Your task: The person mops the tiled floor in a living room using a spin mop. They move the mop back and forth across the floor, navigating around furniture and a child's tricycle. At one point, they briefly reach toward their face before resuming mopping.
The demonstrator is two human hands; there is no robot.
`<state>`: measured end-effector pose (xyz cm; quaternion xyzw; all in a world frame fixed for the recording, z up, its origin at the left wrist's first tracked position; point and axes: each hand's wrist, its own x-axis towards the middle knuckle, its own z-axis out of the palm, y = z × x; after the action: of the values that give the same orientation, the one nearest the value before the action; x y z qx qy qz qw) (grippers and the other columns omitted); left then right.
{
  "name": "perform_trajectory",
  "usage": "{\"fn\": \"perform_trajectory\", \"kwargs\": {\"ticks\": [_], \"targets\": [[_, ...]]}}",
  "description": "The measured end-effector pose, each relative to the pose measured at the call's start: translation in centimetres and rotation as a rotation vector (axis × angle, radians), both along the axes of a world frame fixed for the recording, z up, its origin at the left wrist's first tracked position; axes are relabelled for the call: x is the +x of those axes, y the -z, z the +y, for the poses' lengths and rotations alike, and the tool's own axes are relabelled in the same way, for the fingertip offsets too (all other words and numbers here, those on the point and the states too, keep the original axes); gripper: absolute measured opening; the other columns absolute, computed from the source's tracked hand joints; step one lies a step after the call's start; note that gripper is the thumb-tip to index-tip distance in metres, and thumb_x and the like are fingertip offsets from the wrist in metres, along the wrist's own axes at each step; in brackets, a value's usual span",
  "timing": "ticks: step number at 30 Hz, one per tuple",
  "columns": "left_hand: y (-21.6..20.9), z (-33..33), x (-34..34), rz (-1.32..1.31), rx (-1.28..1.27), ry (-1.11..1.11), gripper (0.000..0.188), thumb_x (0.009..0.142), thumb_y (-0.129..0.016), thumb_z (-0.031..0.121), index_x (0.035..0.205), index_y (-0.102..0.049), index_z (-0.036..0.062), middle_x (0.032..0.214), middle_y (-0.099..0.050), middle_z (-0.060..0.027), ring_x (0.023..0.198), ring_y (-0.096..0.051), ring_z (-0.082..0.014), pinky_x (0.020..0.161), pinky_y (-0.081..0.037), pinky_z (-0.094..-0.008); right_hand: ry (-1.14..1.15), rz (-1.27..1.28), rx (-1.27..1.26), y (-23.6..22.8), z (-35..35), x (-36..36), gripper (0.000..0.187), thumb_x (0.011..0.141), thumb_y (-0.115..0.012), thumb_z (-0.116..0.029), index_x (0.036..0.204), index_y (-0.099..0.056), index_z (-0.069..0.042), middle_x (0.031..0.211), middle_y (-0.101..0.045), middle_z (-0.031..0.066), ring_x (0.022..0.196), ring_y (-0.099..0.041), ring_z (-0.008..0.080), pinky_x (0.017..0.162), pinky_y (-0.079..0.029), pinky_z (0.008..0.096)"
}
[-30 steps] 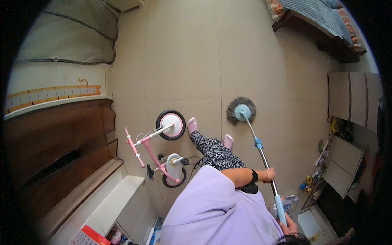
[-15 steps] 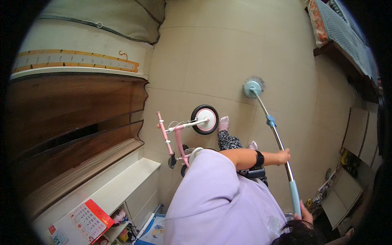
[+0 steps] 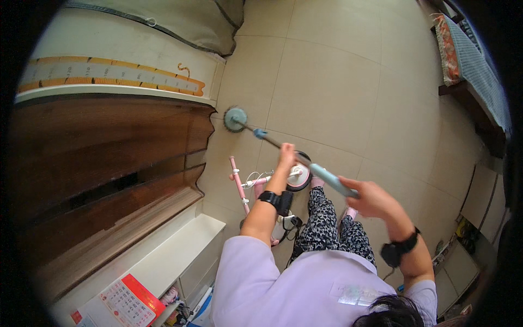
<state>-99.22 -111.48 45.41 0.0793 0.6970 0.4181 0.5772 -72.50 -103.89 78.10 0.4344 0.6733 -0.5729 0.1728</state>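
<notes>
A spin mop (image 3: pixel 271 141) with a round blue-grey head (image 3: pixel 235 119) and a metal pole stretches across the view. Its head rests on the tiles at the foot of the brown wooden panel. My left hand (image 3: pixel 287 156) is closed round the metal pole partway up. At the upper end, my right hand (image 3: pixel 370 197) wraps the light blue grip (image 3: pixel 331 180). Black bands with small devices are strapped to both forearms. Below the pole stands a pink child's bike (image 3: pixel 259 185), its white-and-black wheel partly hidden behind the pole and my left hand.
Brown wooden panels (image 3: pixel 109 141) and a white shelf (image 3: pixel 185 234) with a calendar (image 3: pixel 129 305) line the left. A ruler-like height chart (image 3: pixel 114 73) lies above them. A bed with a blue cover (image 3: pixel 479 65) stands at the far right, cabinets (image 3: pixel 479 191) below it. Beige tiles (image 3: pixel 327 82) cover the floor.
The mop head has swept left across the floor to the wooden panel. Both hands have swung left with the pole, which now slants the other way. My view has shifted slightly.
</notes>
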Motion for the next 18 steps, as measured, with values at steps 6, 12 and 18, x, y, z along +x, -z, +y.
{"fn": "perform_trajectory", "kwargs": {"ticks": [6, 12, 18], "targets": [[2.9, -3.0, -10.1, 0.045, -0.236, -0.095, 0.014, 0.100, -0.050, 0.028, 0.102, -0.049, 0.0147, 0.083, -0.051, -0.0029, 0.056, -0.048, -0.0169, 0.042, -0.041, -0.0319, 0.070, 0.192, -0.087, 9.6, -3.6, -10.2, 0.069, 0.085, -0.056, -0.009, 0.150, -0.035, -0.006, 0.093, -0.069, 0.0225, 0.065, -0.069, 0.0268, 0.059, -0.056, 0.0395], [5.4, 0.9, -5.0, 0.074, -0.197, 0.125, 0.020, 0.097, -0.051, 0.029, 0.095, -0.050, 0.0094, 0.076, -0.057, -0.0072, 0.052, -0.052, -0.0173, 0.036, -0.042, -0.0323, 0.524, 0.085, -0.523, 8.5, -2.7, -4.2, 0.064, 0.088, -0.055, -0.002, 0.150, -0.041, -0.014, 0.070, -0.052, 0.0004, 0.048, -0.050, 0.0094, 0.043, -0.042, 0.0267], [5.3, 6.9, 3.5, 0.145, -0.181, 0.450, 0.023, 0.096, -0.051, 0.030, 0.095, -0.052, 0.0071, 0.077, -0.064, -0.0115, 0.060, -0.061, -0.0237, 0.049, -0.050, -0.0397, 0.806, 0.040, -0.507, 5.1, -3.0, 1.1, 0.066, 0.090, -0.057, 0.000, 0.152, -0.036, -0.013, 0.074, -0.057, 0.0013, 0.048, -0.050, 0.0083, 0.040, -0.041, 0.0250]]}}
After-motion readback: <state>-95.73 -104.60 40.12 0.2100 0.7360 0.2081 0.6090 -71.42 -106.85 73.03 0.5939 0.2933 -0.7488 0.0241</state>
